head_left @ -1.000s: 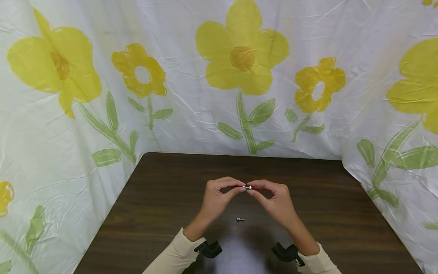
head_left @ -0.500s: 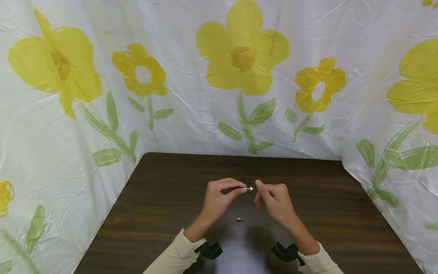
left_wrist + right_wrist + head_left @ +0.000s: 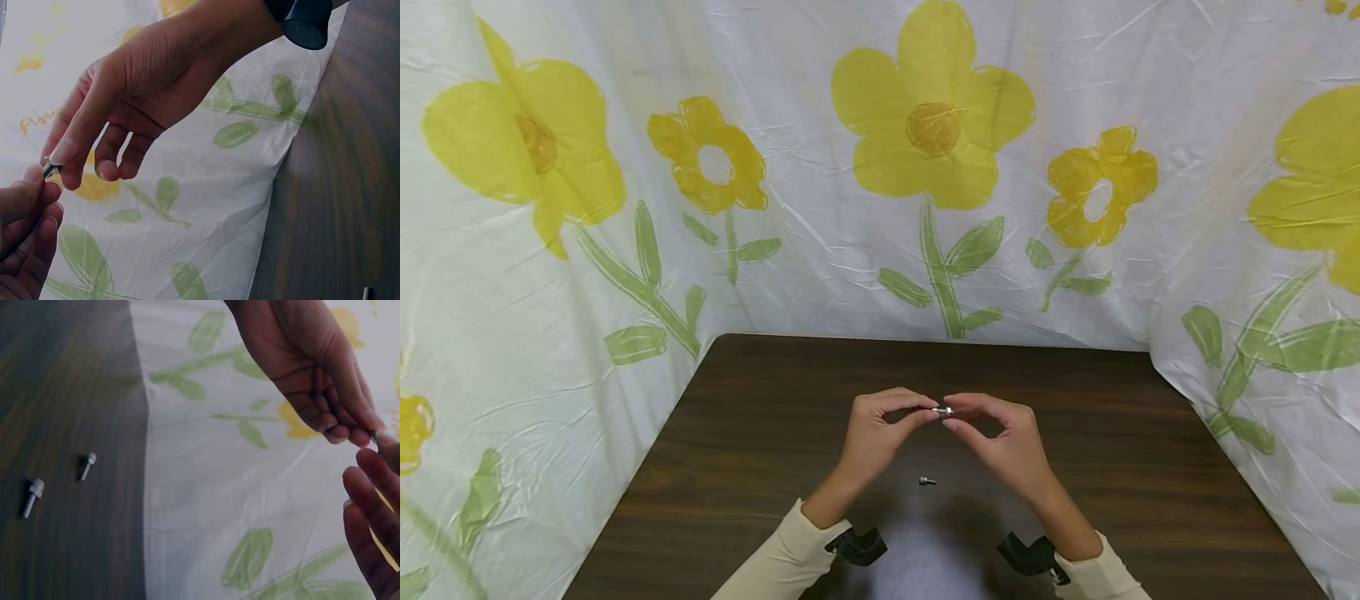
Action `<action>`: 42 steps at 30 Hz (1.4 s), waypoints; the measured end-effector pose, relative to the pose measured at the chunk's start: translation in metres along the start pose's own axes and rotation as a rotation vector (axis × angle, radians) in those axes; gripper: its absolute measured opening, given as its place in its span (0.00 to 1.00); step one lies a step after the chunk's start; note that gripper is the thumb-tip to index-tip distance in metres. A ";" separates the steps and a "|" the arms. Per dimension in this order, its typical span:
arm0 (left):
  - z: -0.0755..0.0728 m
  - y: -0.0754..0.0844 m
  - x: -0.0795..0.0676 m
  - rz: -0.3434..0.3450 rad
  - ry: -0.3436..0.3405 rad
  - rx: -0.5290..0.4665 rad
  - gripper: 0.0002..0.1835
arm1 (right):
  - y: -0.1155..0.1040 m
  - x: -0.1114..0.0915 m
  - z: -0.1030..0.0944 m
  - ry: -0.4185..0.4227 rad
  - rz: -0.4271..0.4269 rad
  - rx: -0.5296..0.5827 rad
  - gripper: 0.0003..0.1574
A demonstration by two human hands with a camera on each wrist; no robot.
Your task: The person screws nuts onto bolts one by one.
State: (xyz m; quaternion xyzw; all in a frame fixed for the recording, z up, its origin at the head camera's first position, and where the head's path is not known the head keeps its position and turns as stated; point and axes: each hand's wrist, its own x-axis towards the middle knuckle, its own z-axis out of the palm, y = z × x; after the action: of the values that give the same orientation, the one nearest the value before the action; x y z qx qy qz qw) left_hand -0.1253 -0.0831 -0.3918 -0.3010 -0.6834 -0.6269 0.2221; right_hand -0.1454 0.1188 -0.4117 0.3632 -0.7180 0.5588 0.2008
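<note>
My left hand (image 3: 874,429) pinches a small silver bolt (image 3: 942,411) by its shank between thumb and fingertips, above the table. The thumb and index finger of my right hand (image 3: 1009,437) close round the wider, head end of the same bolt. In the left wrist view, the right hand (image 3: 140,81) comes down from above and meets the left hand (image 3: 25,231) at the bolt (image 3: 50,167). Fingertips cover most of it. A second bolt (image 3: 928,481) lies on the table below the hands. Two bolts (image 3: 33,497) show on the table in the right wrist view.
The dark wood table (image 3: 760,392) extends under both arms. A white curtain with yellow flowers (image 3: 820,275) hangs round its back and sides. A black camera band (image 3: 857,547) sits on each wrist.
Half a second ago my right fingers were off the bolt, the right thumb raised; now they are back round its head end. The left hand keeps its grip, and the bolt on the table stays put.
</note>
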 end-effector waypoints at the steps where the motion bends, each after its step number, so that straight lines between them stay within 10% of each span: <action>1: 0.000 0.000 0.000 0.003 -0.002 -0.004 0.03 | 0.000 0.000 0.000 0.003 -0.009 0.007 0.20; 10: 0.002 -0.002 -0.002 0.016 -0.010 -0.009 0.05 | -0.008 0.002 0.005 -0.010 0.060 -0.056 0.15; 17: 0.003 -0.002 -0.005 0.006 -0.014 -0.004 0.05 | -0.028 0.005 0.009 -0.030 0.157 -0.057 0.33; 25: 0.001 -0.004 -0.002 0.014 -0.001 -0.017 0.04 | 0.002 -0.002 0.004 -0.055 0.139 -0.036 0.11; 31: 0.000 -0.003 -0.002 0.018 0.002 -0.012 0.05 | 0.004 -0.003 0.004 -0.038 0.037 -0.034 0.25; 42: 0.000 -0.002 -0.002 0.018 0.001 -0.015 0.04 | 0.003 -0.003 0.005 0.007 0.011 0.009 0.17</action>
State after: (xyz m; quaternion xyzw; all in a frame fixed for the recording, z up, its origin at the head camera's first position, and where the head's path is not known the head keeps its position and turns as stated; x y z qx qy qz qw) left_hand -0.1254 -0.0829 -0.3948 -0.3082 -0.6760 -0.6301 0.2259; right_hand -0.1452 0.1154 -0.4172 0.3579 -0.7167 0.5645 0.1987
